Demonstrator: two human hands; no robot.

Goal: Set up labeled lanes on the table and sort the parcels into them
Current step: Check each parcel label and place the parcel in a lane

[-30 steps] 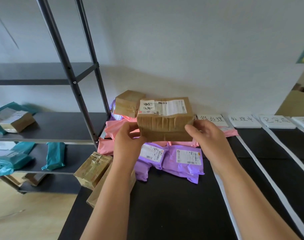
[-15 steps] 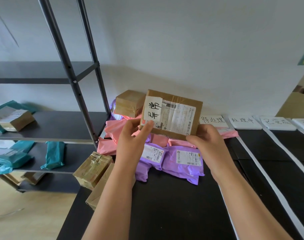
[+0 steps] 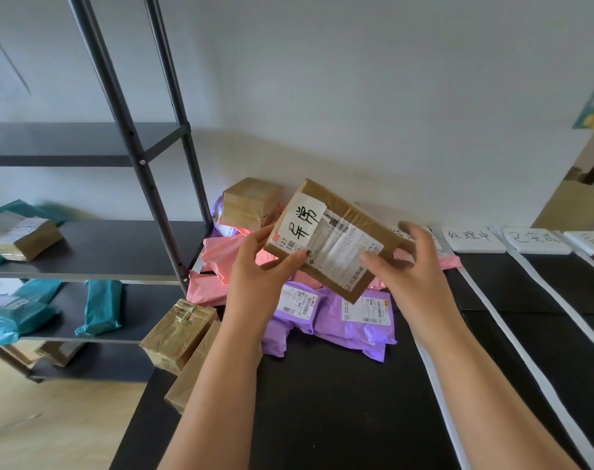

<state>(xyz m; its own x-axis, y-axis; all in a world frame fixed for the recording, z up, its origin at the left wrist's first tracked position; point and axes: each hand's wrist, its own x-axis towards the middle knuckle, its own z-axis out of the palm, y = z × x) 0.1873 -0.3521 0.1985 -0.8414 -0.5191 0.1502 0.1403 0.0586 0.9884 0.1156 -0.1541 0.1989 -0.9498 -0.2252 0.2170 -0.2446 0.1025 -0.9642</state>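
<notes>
Leftmost, a dark rack carries teal bags on its lower boards and a shelf box one board higher; just beside it starts the black table, with two taped edge boxes at its left rim, one partly overhanging; behind them lie pink bags, and a small back box sits near the wall. Next, the left hand grips the lower left corner of the box, thumb on the front face, fingers curled behind; the box is off the table, tilted, its label side towards the camera, a white slip with handwritten characters at its left end; it hangs above the pink bags and the purple bags, which lie flat with labels up. Rightward, the right hand pinches the box's right end, thumb on the printed label, fingers wrapped behind and somewhat blurred. Further right, white cards with handwriting line the wall; white strips run from them towards the near edge, dividing the table into lanes.
</notes>
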